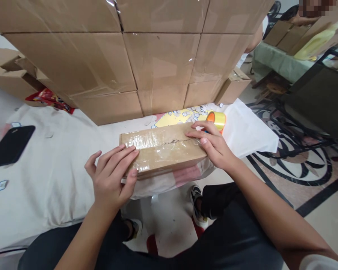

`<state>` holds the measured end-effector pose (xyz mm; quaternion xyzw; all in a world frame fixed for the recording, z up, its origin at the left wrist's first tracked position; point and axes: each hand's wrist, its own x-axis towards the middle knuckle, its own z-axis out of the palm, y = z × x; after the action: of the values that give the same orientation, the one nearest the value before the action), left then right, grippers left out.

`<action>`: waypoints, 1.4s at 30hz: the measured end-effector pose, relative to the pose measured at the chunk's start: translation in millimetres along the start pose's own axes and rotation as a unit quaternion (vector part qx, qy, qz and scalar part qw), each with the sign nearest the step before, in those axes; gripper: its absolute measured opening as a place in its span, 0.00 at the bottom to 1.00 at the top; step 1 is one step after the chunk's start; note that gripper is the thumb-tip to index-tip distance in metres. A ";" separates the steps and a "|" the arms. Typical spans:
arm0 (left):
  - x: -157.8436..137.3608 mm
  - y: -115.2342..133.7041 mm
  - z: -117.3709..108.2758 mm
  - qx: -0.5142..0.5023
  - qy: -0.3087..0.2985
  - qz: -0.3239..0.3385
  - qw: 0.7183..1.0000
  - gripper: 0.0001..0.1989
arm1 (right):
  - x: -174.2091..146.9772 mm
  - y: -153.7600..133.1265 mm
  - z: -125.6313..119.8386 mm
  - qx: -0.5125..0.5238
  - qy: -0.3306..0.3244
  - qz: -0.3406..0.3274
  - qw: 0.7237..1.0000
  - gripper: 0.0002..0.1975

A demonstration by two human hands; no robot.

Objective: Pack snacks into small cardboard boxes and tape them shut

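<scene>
Cardboard box [163,154] sits at the near edge of the cloth-covered tabletop [64,146] in the head view, its long side toward the person. Its top flaps meet along a lengthwise seam, and clear, shiny tape covers at least the left part of that face — so closing the top looks mostly done. Partway along, the seam is ragged; I cannot tell whether that is torn card or crumpled tape. The underside is hidden, so whether any taping is left there stays uncertain.

On the left end of the box rests the left hand [111,174], fingers fanned over the top and thumb apart at the near edge: a spread grip, pinching nothing. On the right end lies the right hand [215,146], its fingers parted and loosely bent; that grip is spread too. Together they seem to steady or smooth the top rather than lift it.

Just beyond the right end of the box stands a yellow-and-orange roll [220,119], probably tape, which neither hand holds. Behind the box rises a stack of cartons [163,63], glossy with clear tape — similar work that appears already finished. Well to the left of the box lies a dark flat device [12,144], with a red packet [49,98] farther back.
</scene>
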<state>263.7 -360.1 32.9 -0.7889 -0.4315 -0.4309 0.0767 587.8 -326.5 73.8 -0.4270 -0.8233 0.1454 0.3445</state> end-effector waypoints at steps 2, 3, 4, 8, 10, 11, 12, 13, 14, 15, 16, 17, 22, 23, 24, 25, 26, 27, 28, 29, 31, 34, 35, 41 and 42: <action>-1.0 0.2 0.5 0.002 0.003 -0.005 1.000 0.21 | -3.1 -0.3 -2.1 -0.020 -0.002 -0.016 1.000 0.21; -1.4 0.4 0.5 0.004 0.003 -0.008 1.000 0.21 | -4.9 0.8 -3.9 -0.034 0.012 -0.020 0.999 0.21; -1.7 0.7 0.3 0.007 0.003 -0.011 1.000 0.21 | -6.7 3.5 -6.1 -0.049 0.041 -0.012 0.998 0.21; -2.0 1.9 -1.9 0.015 -0.005 -0.010 1.000 0.21 | -11.7 37.8 -15.2 -0.106 0.253 0.132 0.952 0.25; -1.5 2.7 -3.3 0.017 -0.015 -0.015 1.000 0.21 | -12.7 65.8 -16.8 -0.089 0.301 0.234 0.920 0.34; -1.1 3.0 -3.8 0.018 -0.019 -0.017 1.000 0.21 | -13.0 79.4 -16.4 -0.055 0.296 0.293 0.908 0.39; -0.8 3.2 -4.1 0.019 -0.023 -0.019 0.999 0.21 | -13.2 91.4 -15.6 -0.001 0.268 0.352 0.897 0.40; -0.6 3.0 -4.2 0.020 -0.022 -0.021 0.999 0.21 | -13.3 100.9 -14.4 0.058 0.231 0.396 0.887 0.38; -0.5 2.6 -3.9 0.021 -0.020 -0.020 0.999 0.21 | -13.2 107.7 -13.2 0.112 0.195 0.426 0.876 0.34; -0.4 1.9 -3.4 0.022 -0.016 -0.018 0.999 0.20 | -13.1 111.8 -12.3 0.157 0.167 0.440 0.868 0.30; -0.4 1.1 -2.7 0.021 -0.010 -0.015 1.000 0.20 | -12.8 113.5 -11.6 0.187 0.150 0.445 0.863 0.25; -0.4 0.2 -1.9 0.020 -0.002 -0.011 1.000 0.19 | -12.5 113.6 -11.3 0.204 0.143 0.444 0.861 0.23; -0.5 -1.7 0.9 0.014 0.016 -0.003 1.000 0.18 | -11.0 109.4 -10.2 0.233 0.115 0.426 0.867 0.21; -0.5 -1.4 0.9 0.012 0.018 -0.004 1.000 0.18 | -11.1 109.5 -9.2 0.242 0.108 0.422 0.867 0.21; -0.4 -1.2 0.8 0.011 0.020 -0.005 1.000 0.18 | -11.3 109.6 -8.0 0.250 0.104 0.421 0.866 0.21; -0.3 -1.0 0.7 0.010 0.021 -0.007 1.000 0.18 | -11.7 109.7 -6.7 0.255 0.104 0.420 0.865 0.21; -0.1 -0.8 0.6 0.010 0.021 -0.009 1.000 0.18 | -12.2 109.5 -5.6 0.256 0.105 0.415 0.867 0.21; 0.1 -0.8 0.6 0.011 0.020 -0.009 1.000 0.18 | -12.8 109.0 -4.7 0.258 0.103 0.406 0.871 0.21; 0.4 -0.8 0.7 0.011 0.019 -0.008 1.000 0.18 | -13.5 108.3 -4.0 0.262 0.097 0.393 0.876 0.20; 0.8 -0.8 0.8 0.012 0.020 -0.009 1.000 0.18 | -14.1 107.5 -3.5 0.269 0.087 0.375 0.883 0.19; 1.3 -0.5 1.2 0.011 0.022 -0.011 1.000 0.18 | -15.4 106.1 -2.3 0.277 0.070 0.337 0.897 0.17; 1.8 0.6 1.6 0.014 0.024 -0.017 0.999 0.17 | -17.0 104.4 2.3 0.264 0.086 0.313 0.908 0.17; 1.9 1.0 1.6 0.015 0.023 -0.018 0.999 0.17 | -17.3 103.6 4.6 0.262 0.097 0.310 0.909 0.17; 1.7 0.5 0.1 0.029 0.019 -0.015 0.999 0.17 | -16.7 95.6 12.5 0.268 0.142 0.289 0.908 0.18; 1.6 0.0 -0.2 0.032 0.020 -0.014 0.999 0.17 | -16.3 94.5 12.0 0.273 0.146 0.287 0.907 0.19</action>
<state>263.9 -359.3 34.2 -0.7711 -0.4545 -0.4336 0.1039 643.0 -282.9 7.5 -0.5507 -0.5339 0.3930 0.5071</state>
